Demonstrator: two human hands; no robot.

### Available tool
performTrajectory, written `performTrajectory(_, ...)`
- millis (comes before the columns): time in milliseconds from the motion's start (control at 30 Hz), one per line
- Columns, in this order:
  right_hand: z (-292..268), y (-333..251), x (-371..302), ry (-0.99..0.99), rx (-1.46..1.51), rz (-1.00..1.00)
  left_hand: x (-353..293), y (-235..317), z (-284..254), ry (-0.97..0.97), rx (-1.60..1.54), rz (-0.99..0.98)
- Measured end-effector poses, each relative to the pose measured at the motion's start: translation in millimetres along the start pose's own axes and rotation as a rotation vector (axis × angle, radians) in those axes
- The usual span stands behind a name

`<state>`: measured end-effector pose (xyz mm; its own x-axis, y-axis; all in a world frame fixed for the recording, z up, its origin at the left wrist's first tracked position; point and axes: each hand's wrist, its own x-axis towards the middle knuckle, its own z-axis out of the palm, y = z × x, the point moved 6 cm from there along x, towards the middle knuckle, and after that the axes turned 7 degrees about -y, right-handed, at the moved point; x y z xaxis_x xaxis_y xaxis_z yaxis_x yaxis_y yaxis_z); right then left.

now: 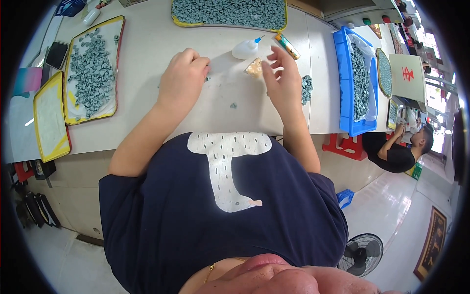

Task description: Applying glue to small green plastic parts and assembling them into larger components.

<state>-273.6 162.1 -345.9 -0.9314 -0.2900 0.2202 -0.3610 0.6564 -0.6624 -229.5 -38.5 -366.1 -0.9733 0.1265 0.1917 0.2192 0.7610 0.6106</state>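
My left hand [183, 78] is over the white tabletop with its fingers curled in and pressed together. What they hold, if anything, is hidden; small grey-green pieces peek out beside them. My right hand [284, 81] holds nothing, its thumb and fingers apart. It is beside a cream patterned wedge-shaped piece [254, 67]. A single grey-green piece [233, 105] lies between my hands. Just beyond them are a white squeeze bottle [245, 49] with a blue tip and a colourful cylinder [288, 46]. A small pile of grey-green pieces [306, 89] sits right of my right hand.
Yellow-rimmed trays [121, 54] stand at left, one with grey-green pieces, and another [176, 22] at the far edge. On the right is a blue bin [345, 83] of such pieces. A red stool [342, 146], a fan [362, 255] and a seated person [396, 152] are beyond.
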Motion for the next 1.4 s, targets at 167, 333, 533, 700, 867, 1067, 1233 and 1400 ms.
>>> performTrajectory(167, 17.7, -5.9, 14.5, -0.112, -0.168, -0.150, 3.8, 6.6, 5.4, 0.038, 0.267, 0.070)
performTrajectory(333, 28.6, 4.5, 16.7, -0.242, 0.006, 0.065, 9.7, 14.7, 14.3, -0.030, 0.341, 0.091)
performTrajectory(533, 24.8, 14.9, 9.1, -0.155, 0.418, 0.111, 15.6, 18.7, 21.8, -0.049, 0.354, 0.115)
performTrajectory(700, 27.4, 4.4, 8.7, -0.263, 0.210, 0.124, 14.3, 22.3, 24.9, 0.003, 0.338, 0.146)
performTrajectory(867, 41.9, -6.1, 23.6, -0.223, -0.029, -0.009, 12.7, 25.1, 22.2, 0.060, 0.329, 0.147)
performTrajectory(1067, 57.7, -19.9, 38.5, -0.390, -0.154, -0.025, 2.6, 23.1, 1.5, 0.089, 0.326, 0.122)
performTrajectory(1233, 39.0, -22.7, 37.2, -0.413, 0.086, 0.270, 0.9, 13.8, -10.9, 0.136, -0.100, 0.063)
performTrajectory(1400, 3.9, -15.4, 25.2, -0.303, 0.235, 0.336, -2.2, 7.3, 10.7, -0.072, -0.681, -0.228)
